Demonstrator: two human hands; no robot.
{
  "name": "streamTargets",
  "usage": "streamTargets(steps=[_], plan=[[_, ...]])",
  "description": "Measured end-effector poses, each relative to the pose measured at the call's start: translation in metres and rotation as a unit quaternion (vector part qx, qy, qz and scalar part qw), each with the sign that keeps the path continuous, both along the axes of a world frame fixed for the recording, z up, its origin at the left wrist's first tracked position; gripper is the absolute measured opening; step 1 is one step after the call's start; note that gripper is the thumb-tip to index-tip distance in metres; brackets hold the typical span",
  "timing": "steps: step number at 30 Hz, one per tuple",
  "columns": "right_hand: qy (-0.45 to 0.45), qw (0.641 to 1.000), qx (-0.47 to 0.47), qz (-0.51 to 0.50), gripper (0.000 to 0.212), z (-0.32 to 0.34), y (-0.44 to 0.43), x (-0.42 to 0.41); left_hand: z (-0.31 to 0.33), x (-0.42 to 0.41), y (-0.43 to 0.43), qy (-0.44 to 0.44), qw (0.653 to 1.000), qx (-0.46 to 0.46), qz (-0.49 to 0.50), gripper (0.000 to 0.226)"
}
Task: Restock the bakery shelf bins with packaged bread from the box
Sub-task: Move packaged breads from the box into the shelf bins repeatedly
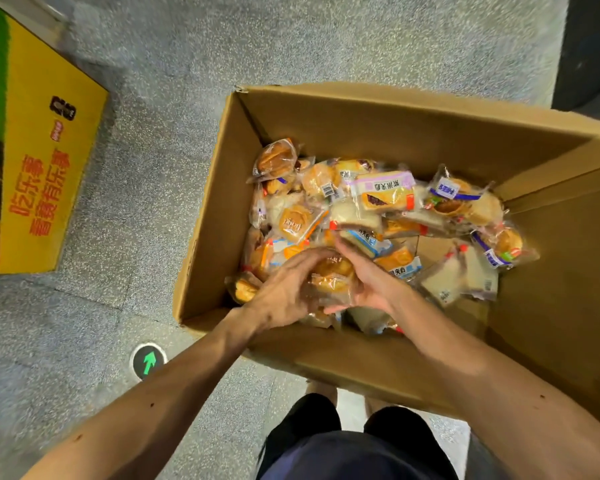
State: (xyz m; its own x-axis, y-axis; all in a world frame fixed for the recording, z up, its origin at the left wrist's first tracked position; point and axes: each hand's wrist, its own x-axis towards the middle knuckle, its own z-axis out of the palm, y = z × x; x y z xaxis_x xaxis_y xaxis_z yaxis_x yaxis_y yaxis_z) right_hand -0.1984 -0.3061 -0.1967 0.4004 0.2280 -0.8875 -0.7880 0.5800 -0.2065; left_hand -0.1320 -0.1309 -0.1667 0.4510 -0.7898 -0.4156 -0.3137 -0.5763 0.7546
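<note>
Speckled grey stone floor [187, 46] all round, and I'm standing right over a big open brown cardboard box [378, 119] sitting on it, with my dark shorts [343, 445] showing at the bottom edge.

Both hands are down inside the box, close together and clamped on the same thing: a clear-wrapped packet of golden buns [333, 275]. My left hand [284, 292] comes over it from the left with the fingers curled across the top. My right hand [369, 282] takes it from the right, palm turned toward the packet, thumb tucked under the near end. The far fingertips are a bit blurry, so can't say exactly how they lie.

That packet sits at the near side of the pile, just on top of the other packaged bread [381, 199] heaped loose in the box bottom: round buns, white sandwich slices, a purple-labelled filled one.

Off to the left on the floor there's a yellow carton with red lettering and a green side [45, 168]. Near my left forearm there's a round black floor marker with a green arrow [148, 362]. Something dark stands at the top right corner [589, 46], can't tell what.
</note>
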Motion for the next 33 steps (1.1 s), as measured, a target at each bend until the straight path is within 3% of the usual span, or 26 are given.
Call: streamTargets(steps=[2,4,6,9,12,14,16,20,23,25,29,31,33], plan=[[-0.016,1.0,-0.005,0.007,0.052,-0.004,-0.005,-0.01,0.011,-0.005,-0.014,0.16,0.981,-0.016,0.105,0.07],[-0.013,1.0,-0.012,0.003,0.039,-0.009,-0.014,-0.02,0.012,0.002,-0.025,0.283,0.936,-0.02,0.21,0.063],[-0.008,1.0,-0.022,-0.007,0.032,-0.012,-0.024,-0.029,0.004,0.016,-0.033,0.226,0.927,0.002,0.298,0.05],[-0.01,0.998,-0.039,-0.044,0.044,-0.019,-0.036,-0.04,-0.012,0.042,-0.042,0.033,0.931,0.104,0.348,0.045],[-0.021,0.996,-0.046,-0.068,0.053,-0.026,-0.048,-0.046,-0.051,0.071,-0.04,-0.005,0.924,0.184,0.335,0.082],[-0.04,0.996,-0.051,-0.064,0.041,-0.027,-0.054,-0.048,-0.079,0.08,-0.04,0.012,0.917,0.225,0.328,0.103],[-0.046,0.995,-0.061,-0.058,0.034,-0.031,-0.058,-0.052,-0.102,0.078,-0.044,0.026,0.905,0.258,0.338,0.109],[-0.043,0.994,-0.072,-0.067,0.039,-0.036,-0.064,-0.063,-0.12,0.068,-0.048,-0.021,0.885,0.315,0.342,0.129],[-0.035,0.995,-0.083,-0.054,0.049,-0.029,-0.061,-0.065,-0.101,0.054,-0.045,-0.009,0.907,0.288,0.308,0.115],[-0.023,0.994,-0.105,-0.033,0.067,-0.02,-0.055,-0.065,-0.08,0.046,-0.041,0.018,0.93,0.222,0.292,0.105],[-0.023,0.988,-0.148,-0.028,0.11,-0.017,-0.045,-0.069,-0.027,0.035,-0.027,0.109,0.961,0.119,0.225,0.125],[-0.035,0.983,-0.166,-0.065,0.115,-0.003,-0.038,-0.068,0.004,0.035,-0.024,0.113,0.976,0.089,0.162,0.116],[-0.041,0.977,-0.193,-0.076,0.104,0.044,-0.027,-0.064,0.029,0.036,-0.024,0.114,0.987,0.055,0.099,0.102]])
